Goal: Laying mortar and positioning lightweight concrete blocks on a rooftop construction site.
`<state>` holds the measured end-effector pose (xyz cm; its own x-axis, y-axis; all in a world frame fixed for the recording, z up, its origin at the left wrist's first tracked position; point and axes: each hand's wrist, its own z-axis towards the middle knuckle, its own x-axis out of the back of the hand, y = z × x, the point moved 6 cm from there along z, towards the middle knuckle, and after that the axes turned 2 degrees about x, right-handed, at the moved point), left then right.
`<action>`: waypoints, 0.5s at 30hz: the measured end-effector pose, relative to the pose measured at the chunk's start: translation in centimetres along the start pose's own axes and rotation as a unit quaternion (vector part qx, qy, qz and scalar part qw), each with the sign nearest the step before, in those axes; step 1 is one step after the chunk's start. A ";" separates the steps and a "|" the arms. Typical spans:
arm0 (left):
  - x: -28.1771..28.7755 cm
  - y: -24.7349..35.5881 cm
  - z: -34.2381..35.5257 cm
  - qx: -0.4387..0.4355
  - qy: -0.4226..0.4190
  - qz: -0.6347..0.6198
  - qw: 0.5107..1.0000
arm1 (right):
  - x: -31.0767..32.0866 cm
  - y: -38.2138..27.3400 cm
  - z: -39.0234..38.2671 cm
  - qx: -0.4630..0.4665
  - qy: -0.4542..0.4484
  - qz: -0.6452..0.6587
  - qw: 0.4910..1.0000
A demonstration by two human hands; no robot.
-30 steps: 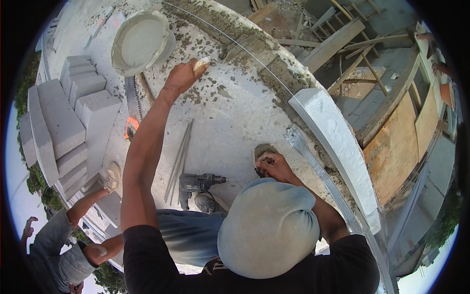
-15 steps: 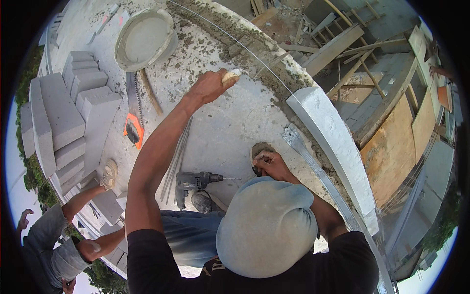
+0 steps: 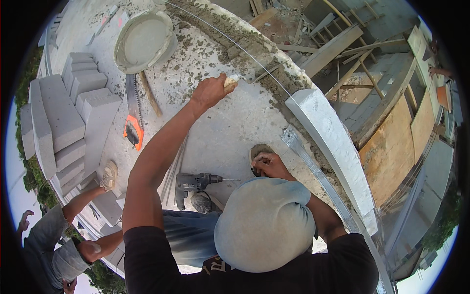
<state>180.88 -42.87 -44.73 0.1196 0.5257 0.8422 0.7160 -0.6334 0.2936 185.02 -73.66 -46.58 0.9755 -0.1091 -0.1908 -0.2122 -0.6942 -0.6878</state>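
My left arm reaches forward over the pale concrete slab. My left hand [image 3: 209, 92] is closed round the pale handle of a trowel [image 3: 230, 81]. The trowel's thin blade appears nearly edge-on beside the mortar strip [image 3: 235, 46] along the slab's edge. My right hand [image 3: 271, 166] is low near my body, fingers curled in, beside a grey, mortar-stained rounded thing [image 3: 261, 148] that looks like a shoe toe. What those fingers hold, if anything, is hidden. A long white block [image 3: 330, 147] lies on the edge at the right, under a taut string line.
A round mortar tub [image 3: 144, 41], a handsaw [image 3: 132, 110], a wooden stick [image 3: 151, 93], and a power drill [image 3: 198, 182] lie leftward. Grey blocks [image 3: 61, 112] are stacked at far left, near another person's legs [image 3: 83, 210]. A metal straightedge [image 3: 318, 171] runs along the right; beyond the edge is a drop.
My left hand and the trowel have shifted slightly left and nearer to me. My right hand has barely moved.
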 end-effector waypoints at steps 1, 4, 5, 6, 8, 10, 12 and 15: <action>0.2 -0.5 0.2 0.010 -0.002 -0.017 1.000 | 0.0 0.1 0.0 -0.003 0.001 -0.001 1.000; 1.0 -1.1 0.9 0.013 -0.011 -0.023 1.000 | 0.1 0.4 0.0 -0.006 0.000 0.030 1.000; 1.3 -1.0 1.1 0.008 -0.018 -0.013 1.000 | 0.1 0.5 0.1 -0.005 0.002 0.030 1.000; 1.8 -1.0 1.5 0.014 -0.023 -0.011 1.000 | 0.0 0.7 0.1 -0.004 0.002 0.024 1.000; 1.7 -1.1 1.4 0.015 -0.025 -0.019 0.999 | 0.1 0.6 0.0 -0.004 0.005 0.018 1.000; 1.7 -1.0 1.6 0.018 -0.028 -0.027 0.999 | 0.4 0.8 -0.1 -0.021 0.006 0.033 0.999; 1.4 -1.1 1.9 0.036 -0.056 -0.047 0.997 | 0.7 1.0 -0.1 -0.020 0.005 0.036 0.999; 3.0 -6.4 2.1 0.044 -0.007 -0.068 0.997 | -0.2 0.6 0.2 -0.013 -0.010 0.043 0.999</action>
<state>178.10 -35.99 -45.03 0.0258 0.6116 0.7907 0.7842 -0.5030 0.3634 184.65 -73.94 -47.06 0.9527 -0.1550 -0.2616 -0.2927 -0.7006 -0.6507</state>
